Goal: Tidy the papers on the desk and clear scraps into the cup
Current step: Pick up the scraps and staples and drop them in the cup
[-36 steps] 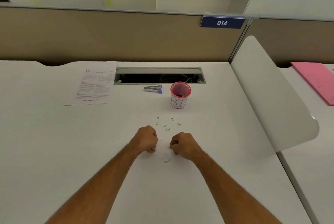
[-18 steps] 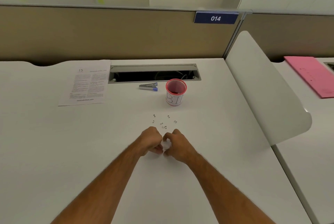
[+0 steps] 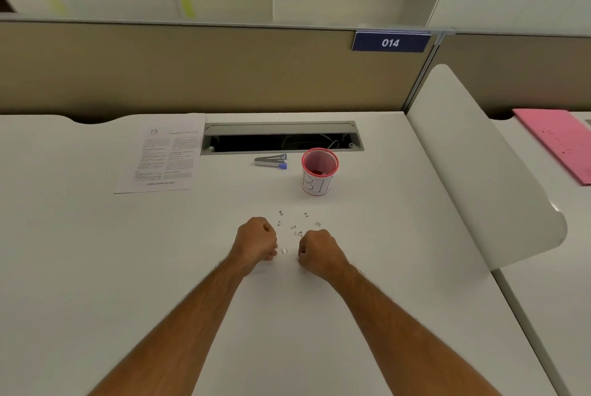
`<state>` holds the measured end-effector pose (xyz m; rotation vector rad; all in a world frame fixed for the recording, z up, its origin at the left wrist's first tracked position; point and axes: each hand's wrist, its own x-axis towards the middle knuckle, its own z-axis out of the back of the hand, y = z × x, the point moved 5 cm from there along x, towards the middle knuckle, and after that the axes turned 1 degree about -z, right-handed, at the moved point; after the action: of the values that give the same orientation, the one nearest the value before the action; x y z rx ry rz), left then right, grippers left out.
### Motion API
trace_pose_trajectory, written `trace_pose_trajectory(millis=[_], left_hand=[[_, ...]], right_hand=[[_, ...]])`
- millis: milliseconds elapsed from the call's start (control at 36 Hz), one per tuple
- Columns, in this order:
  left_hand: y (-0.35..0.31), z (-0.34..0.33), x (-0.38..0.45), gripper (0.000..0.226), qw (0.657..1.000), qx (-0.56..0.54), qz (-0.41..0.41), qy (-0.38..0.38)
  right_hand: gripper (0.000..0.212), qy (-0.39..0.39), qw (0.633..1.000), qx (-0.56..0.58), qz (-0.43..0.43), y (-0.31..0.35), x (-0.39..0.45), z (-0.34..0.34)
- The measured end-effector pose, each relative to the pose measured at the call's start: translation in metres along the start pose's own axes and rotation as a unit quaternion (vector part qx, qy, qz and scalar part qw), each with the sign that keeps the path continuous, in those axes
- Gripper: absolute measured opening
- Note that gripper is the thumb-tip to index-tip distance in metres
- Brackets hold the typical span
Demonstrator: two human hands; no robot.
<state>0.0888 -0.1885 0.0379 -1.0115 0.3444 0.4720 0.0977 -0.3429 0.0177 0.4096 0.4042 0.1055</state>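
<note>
A white paper cup (image 3: 317, 184) with a red rim and handwritten letters stands at the back middle of the desk. Several tiny scraps (image 3: 293, 227) lie scattered between the cup and my hands. One more scrap (image 3: 284, 250) sits on the desk in the gap between my fists. My left hand (image 3: 256, 240) and my right hand (image 3: 319, 250) rest knuckles-up on the desk, both curled into fists, a short gap apart. Whatever is inside the fists is hidden. A printed sheet of paper (image 3: 163, 156) lies flat at the back left.
A small metal tool with a blue tip (image 3: 271, 161) lies left of the cup. An open cable slot (image 3: 281, 140) runs along the back edge below the beige partition. A white curved divider (image 3: 479, 172) bounds the desk on the right. A pink folder (image 3: 556, 143) lies beyond it.
A white scrap lay between my fists a second ago. My hands came together over it, then drew apart again. That scrap is no longer on the desk.
</note>
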Motion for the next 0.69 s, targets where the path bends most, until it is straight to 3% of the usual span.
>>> trace_pose_trajectory(millis=[139, 333, 500, 694], left_hand=[[-0.012, 0.006, 0.006, 0.016, 1.000, -0.018, -0.011, 0.000], [-0.045, 0.015, 0.018, 0.014, 0.997, -0.050, -0.055, -0.005], [-0.069, 0.018, 0.029, 0.018, 0.996, -0.052, -0.072, -0.007], [-0.082, 0.019, 0.045, 0.017, 0.996, -0.047, -0.077, -0.017]], right_hand=[[0.007, 0.022, 0.991, 0.126, -0.031, -0.008, 0.009, 0.028], [0.009, -0.050, 0.968, 0.245, -0.032, -0.004, 0.035, 0.116], [0.003, -0.161, 0.969, 0.183, -0.026, 0.001, 0.071, 0.175], [0.017, -0.173, 0.984, 0.046, -0.027, 0.009, 0.118, 0.175]])
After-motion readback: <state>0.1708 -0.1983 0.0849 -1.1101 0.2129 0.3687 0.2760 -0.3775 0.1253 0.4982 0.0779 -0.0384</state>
